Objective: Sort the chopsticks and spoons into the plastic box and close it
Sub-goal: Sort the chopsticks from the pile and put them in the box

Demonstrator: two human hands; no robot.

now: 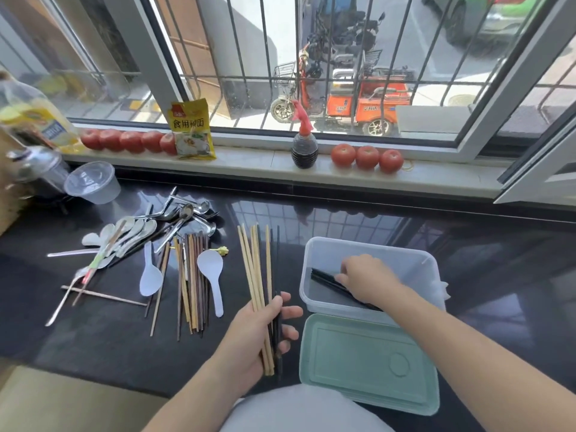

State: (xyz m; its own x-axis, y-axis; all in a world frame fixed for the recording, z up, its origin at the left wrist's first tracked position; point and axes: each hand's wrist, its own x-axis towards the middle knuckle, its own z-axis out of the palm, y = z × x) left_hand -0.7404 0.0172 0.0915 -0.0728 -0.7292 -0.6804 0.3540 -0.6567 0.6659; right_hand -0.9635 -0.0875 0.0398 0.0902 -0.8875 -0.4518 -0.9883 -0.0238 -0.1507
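Left grip [261, 325]: clasps a bundle of light wooden and dark chopsticks [257, 275], tips pointing toward the window.
Right grip [367, 280]: inside the plastic box [417, 260], fingers pinching black chopsticks [324, 280] on its floor.
Lid [367, 363]: off, flat on tabletop [311, 216], touching the box's near side.
Unsorted pile [174, 244]: spoons and chopsticks, left of the box.

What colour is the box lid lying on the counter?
Pale mint green; the lid shows clearly in the head view, just in front of the clear plastic box.
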